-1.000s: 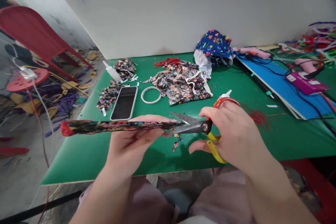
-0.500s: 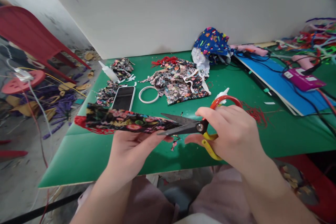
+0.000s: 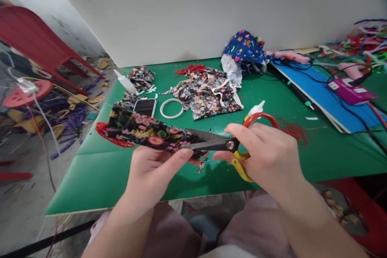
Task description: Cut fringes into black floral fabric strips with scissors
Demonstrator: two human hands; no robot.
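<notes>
My left hand [image 3: 157, 169] is closed on a strip of black floral fabric [image 3: 145, 129], thumb on top near its right end. Red yarn [image 3: 113, 135] hangs from the fabric's left end. My right hand [image 3: 266, 153] grips scissors [image 3: 216, 143] with one red and one yellow handle. Their blades are parted and lie across the fabric's right end, close to my left thumb. Below the blades is a small floral scrap [image 3: 202, 166]. Behind the fabric lie a phone [image 3: 145, 107], partly covered, and a white ring-shaped roll [image 3: 171, 109].
More floral fabric [image 3: 199, 96] lies mid-table, with a glue bottle [image 3: 124, 82] at left and a white-tipped bottle [image 3: 256, 109] behind the scissors. Toward the right are red threads [image 3: 294, 131], a blue folder [image 3: 320, 94], pink glue guns [image 3: 290, 56] and a magenta box [image 3: 352, 90] with cables.
The fabric's left end has swung to the right and its patterned face shows more broadly, now covering more of the phone. The scissor blades have come slightly closer together on the fabric.
</notes>
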